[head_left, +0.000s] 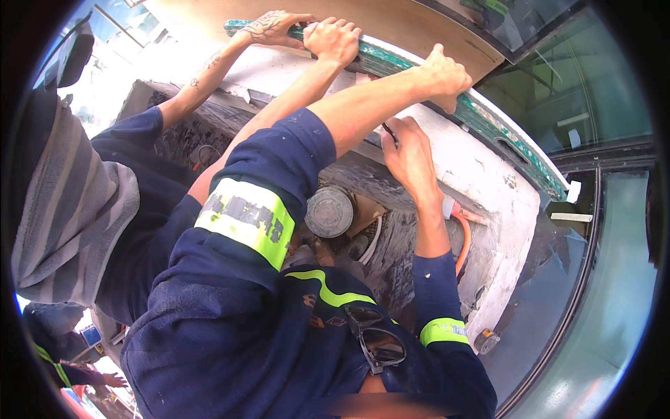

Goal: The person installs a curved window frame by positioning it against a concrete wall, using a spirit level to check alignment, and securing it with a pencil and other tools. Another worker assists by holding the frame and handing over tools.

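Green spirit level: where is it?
Head view, top centre to right: the green spirit level lies atop the white block, under the left hand and a co-worker's hands, above the right hand holding a pencil.

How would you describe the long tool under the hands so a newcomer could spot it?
Find the big white plastered block in the middle. Along its top edge runs a long green bar, pressed down by the person's left hand and a co-worker's hands. It alone is green and straight, unlike the thin dark pencil in the right hand.
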`<control>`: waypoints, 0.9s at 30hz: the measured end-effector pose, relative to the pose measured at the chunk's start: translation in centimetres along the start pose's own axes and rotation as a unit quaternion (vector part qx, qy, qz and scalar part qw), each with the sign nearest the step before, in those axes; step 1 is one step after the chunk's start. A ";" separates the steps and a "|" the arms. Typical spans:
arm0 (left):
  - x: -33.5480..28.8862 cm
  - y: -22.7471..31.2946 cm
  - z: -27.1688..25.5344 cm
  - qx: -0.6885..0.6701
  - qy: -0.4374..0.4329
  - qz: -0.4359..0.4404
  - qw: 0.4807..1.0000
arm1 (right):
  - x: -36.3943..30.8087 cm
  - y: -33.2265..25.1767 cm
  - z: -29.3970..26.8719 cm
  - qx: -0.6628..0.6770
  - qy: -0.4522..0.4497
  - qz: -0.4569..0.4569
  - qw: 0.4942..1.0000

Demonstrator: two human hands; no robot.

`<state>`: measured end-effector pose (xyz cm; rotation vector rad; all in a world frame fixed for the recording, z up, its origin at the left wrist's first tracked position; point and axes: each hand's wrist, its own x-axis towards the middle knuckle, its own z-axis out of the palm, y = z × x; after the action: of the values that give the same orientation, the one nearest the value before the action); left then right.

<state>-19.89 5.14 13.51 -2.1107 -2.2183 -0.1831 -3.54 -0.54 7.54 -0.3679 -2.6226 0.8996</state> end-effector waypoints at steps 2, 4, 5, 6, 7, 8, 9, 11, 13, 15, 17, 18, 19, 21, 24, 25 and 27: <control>0.0 0.2 -0.2 0.008 -0.015 -0.014 1.000 | 2.6 -1.3 2.2 0.019 0.053 -0.045 0.997; -0.1 0.3 -0.6 0.002 -0.036 -0.020 0.999 | 3.7 -1.8 3.6 0.030 0.072 -0.117 0.990; -0.2 0.4 -0.7 0.001 -0.039 -0.021 0.999 | 4.0 -1.9 4.3 0.011 0.070 -0.096 0.993; -0.2 0.5 -0.9 -0.001 -0.043 -0.021 0.999 | 4.2 -1.8 5.0 -0.008 0.070 -0.090 0.993; -0.3 0.5 -1.1 -0.002 -0.047 -0.021 0.999 | 4.5 -1.7 5.8 -0.019 0.085 -0.100 0.991; -0.4 0.5 -1.2 -0.007 -0.052 -0.022 0.998 | 4.8 -1.8 6.7 0.011 0.109 -0.102 0.989; -0.5 0.5 -1.2 -0.005 -0.045 -0.021 0.999 | 5.1 -1.8 7.8 0.050 0.146 -0.118 0.981; -0.6 0.5 -1.3 0.000 -0.046 -0.018 0.999 | 6.1 -1.7 9.3 0.039 0.173 -0.168 0.970; -0.7 0.4 -1.4 -0.007 -0.045 -0.014 0.999 | 6.9 -1.7 10.3 -0.045 0.157 -0.224 0.961; -0.7 0.3 -1.4 -0.017 -0.044 -0.006 0.999 | 7.2 -1.8 10.9 -0.054 0.130 -0.201 0.969; -0.6 0.4 -1.4 -0.015 -0.045 -0.009 0.999 | 7.5 -2.2 11.6 -0.057 0.121 -0.178 0.975; -0.6 0.3 -1.5 -0.016 -0.054 -0.008 0.998 | 7.8 -2.5 12.1 -0.063 0.123 -0.168 0.976; -0.6 0.3 -1.5 -0.013 -0.054 -0.012 0.998 | 8.1 -2.7 12.5 -0.071 0.116 -0.154 0.979; -0.5 0.3 -1.6 -0.017 -0.067 -0.009 0.998 | 8.7 -3.1 13.2 -0.009 0.135 -0.169 0.976; -0.5 0.2 -1.8 -0.024 -0.079 -0.008 0.997 | 9.2 -3.5 13.7 0.030 0.162 -0.160 0.973; -0.6 0.2 -1.8 -0.021 -0.072 -0.009 0.997 | 9.3 -3.5 13.9 0.020 0.163 -0.152 0.975; -0.6 0.3 -1.8 -0.013 -0.071 -0.013 0.997 | 9.5 -3.6 14.0 0.000 0.164 -0.142 0.976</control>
<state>-19.65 4.33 15.26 -2.1739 -2.3327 -0.0665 -18.24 -7.58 1.68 -0.1227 -2.2963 0.6782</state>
